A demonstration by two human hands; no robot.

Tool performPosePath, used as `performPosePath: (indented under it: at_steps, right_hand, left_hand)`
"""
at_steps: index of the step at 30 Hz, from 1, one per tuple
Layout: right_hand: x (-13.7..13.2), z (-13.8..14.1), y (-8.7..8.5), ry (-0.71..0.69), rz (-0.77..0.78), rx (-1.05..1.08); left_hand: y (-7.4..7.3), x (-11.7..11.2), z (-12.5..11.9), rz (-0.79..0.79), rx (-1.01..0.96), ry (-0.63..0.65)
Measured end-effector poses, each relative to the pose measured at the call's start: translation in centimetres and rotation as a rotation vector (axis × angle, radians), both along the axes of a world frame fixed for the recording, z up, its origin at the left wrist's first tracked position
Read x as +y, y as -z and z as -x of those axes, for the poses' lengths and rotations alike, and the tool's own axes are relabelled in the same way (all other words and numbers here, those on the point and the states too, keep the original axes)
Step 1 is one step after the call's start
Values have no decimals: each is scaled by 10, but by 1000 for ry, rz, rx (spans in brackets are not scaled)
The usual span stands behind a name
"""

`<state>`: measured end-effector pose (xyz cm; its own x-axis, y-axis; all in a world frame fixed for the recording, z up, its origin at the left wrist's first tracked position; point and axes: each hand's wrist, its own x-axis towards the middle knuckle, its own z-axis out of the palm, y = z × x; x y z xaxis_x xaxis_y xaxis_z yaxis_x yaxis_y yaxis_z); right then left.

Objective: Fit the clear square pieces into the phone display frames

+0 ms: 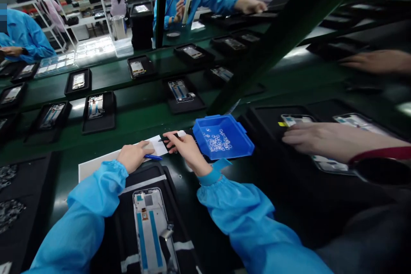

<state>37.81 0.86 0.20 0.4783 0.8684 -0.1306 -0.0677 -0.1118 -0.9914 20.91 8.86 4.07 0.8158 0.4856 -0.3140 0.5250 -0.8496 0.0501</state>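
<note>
My left hand (132, 158) presses on a white sheet (96, 163), its fingers bent. A blue pen-like tool (153, 157) sticks out from under its fingers, seemingly gripped by them. My right hand (188, 150) has its fingers closed around dark tweezers (161, 140), whose thin tips point left over the sheet's right end. One of its fingers wears a white cover (181, 133). Just right of that hand stands a blue bin (245, 147) holding many small clear rings. Nearest me lies an opened phone frame (149, 227) with blue strips, on a black tray (125, 214).
A co-worker's hand (314, 139) reaches over phone frames on a black tray at right. Phone frames in black trays (104, 122) line the green conveyor beyond. A dark green post (257, 60) slants across. Dark small parts (9, 214) sit at left.
</note>
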Motion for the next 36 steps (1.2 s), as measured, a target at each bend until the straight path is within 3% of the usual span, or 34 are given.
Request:
performPosePath:
  at_steps: [9, 15, 20, 27, 31, 33, 36]
  right_hand:
    - [12, 0, 14, 34, 73, -197]
    - [16, 4, 12, 26, 102, -260]
    - [14, 5, 8, 25, 115, -260]
    - [21, 3, 16, 83, 50, -148]
    - [-5, 9, 3, 196, -47, -54]
    - [-34, 20, -6, 246, -113, 24]
    - [-80, 45, -15, 211, -133, 122]
  left_hand:
    - [1, -1, 5, -17, 64, 56]
    - [0, -2, 3, 33, 70, 25]
    - [3, -1, 5, 34, 52, 23]
    - [7, -1, 4, 32, 50, 17]
    - [7, 4, 6, 65, -19, -35]
    - [2, 6, 13, 42, -162, -159]
    - [-13, 1, 32, 53, -449, -416]
